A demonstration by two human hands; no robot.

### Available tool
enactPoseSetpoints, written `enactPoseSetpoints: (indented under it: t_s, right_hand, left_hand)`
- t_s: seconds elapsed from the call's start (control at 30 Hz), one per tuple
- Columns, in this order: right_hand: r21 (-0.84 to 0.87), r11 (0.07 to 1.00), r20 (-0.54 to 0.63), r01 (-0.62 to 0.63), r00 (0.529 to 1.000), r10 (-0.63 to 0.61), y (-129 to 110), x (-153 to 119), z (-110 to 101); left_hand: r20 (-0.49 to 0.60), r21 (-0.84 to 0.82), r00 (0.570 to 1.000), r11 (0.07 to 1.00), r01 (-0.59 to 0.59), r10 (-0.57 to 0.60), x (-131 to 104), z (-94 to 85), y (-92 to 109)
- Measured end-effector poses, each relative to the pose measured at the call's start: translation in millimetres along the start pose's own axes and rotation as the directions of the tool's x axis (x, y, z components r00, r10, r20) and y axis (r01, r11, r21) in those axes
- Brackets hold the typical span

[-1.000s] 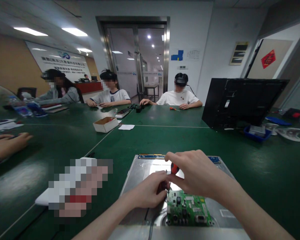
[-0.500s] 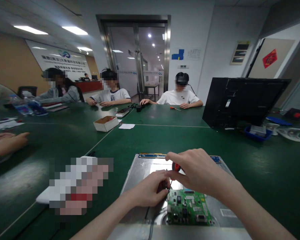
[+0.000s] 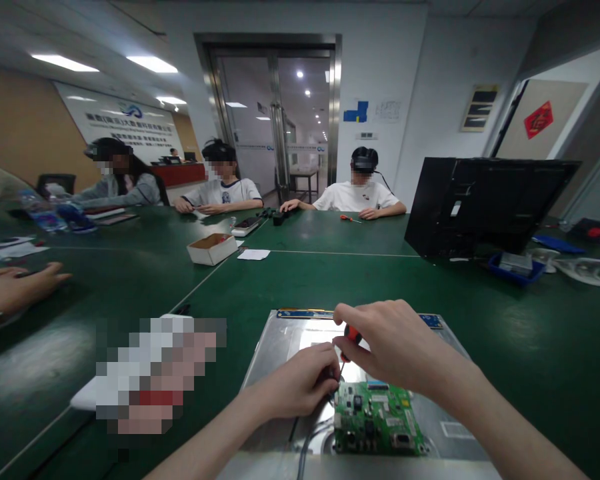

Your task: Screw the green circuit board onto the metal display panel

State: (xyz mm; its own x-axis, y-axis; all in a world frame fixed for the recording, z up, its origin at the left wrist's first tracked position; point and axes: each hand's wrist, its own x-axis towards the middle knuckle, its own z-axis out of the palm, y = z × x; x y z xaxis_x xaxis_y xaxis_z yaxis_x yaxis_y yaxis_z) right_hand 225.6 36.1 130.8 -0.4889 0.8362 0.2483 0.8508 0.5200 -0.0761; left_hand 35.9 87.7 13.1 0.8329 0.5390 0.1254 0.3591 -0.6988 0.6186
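A flat metal panel point(image 3: 267, 347) lies on the table before me, with a green circuit board point(image 3: 377, 417) on its near part. My right hand point(image 3: 393, 333) is closed around the red and black handle of a screwdriver point(image 3: 351, 335). Its thin shaft slants down to the board's upper left corner. Beside that corner my left hand point(image 3: 305, 377) is closed, thumb and fingers pinched near the screwdriver's tip. What it pinches, if anything, is hidden by the fingers. A grey cable point(image 3: 304, 447) runs from under this hand toward the near edge.
A large black monitor housing point(image 3: 485, 207) stands at the right, near a blue tray point(image 3: 517, 267). A small white box point(image 3: 211, 249) sits beyond the panel. Another person's hands point(image 3: 20, 287) are at the left; several people sit across the green table point(image 3: 300, 280).
The screwdriver handle has turned slightly in my right hand, showing more red. My left hand stays by the board's corner. The other person's hand at the left has shifted slightly right.
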Motion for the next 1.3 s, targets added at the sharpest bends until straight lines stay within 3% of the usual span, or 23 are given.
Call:
enactPoseSetpoints:
  t_s: [0.13,0.33,0.53,0.7,0.93,1.3]
  right_hand:
    - [0.051,0.998,-0.038,0.03,0.999,-0.028,-1.5,-1.3,1.4]
    - [-0.005,1.0,-0.024,0.002,1.0,-0.003,-0.5,-0.1,3.1]
    - [0.083,0.996,-0.033,0.032,0.999,-0.03,-2.4,-2.1,2.3]
    - [-0.005,1.0,-0.017,-0.003,1.0,0.003,-1.1,-0.7,5.4]
    - [0.075,0.997,-0.028,0.03,0.999,-0.028,-3.2,-0.7,1.6]
    - [0.064,0.997,-0.021,0.035,0.999,-0.034,-3.9,-3.0,-1.1]
  left_hand:
    - [-0.012,-0.017,1.0,1.0,-0.015,0.015,-0.1,1.4,-2.1]
    - [0.0,0.0,1.0,1.0,0.009,-0.009,-1.2,1.0,-1.5]
    - [-0.012,-0.013,1.0,1.0,-0.014,0.013,-0.4,3.2,-3.1]
    - [-0.002,0.008,1.0,1.0,0.001,-0.001,0.0,3.6,-1.5]
    - [-0.018,-0.018,0.999,0.999,-0.028,0.027,-0.1,3.0,-1.5]
    - [-0.01,-0.03,1.0,0.999,-0.028,0.028,-0.4,3.1,-2.2]
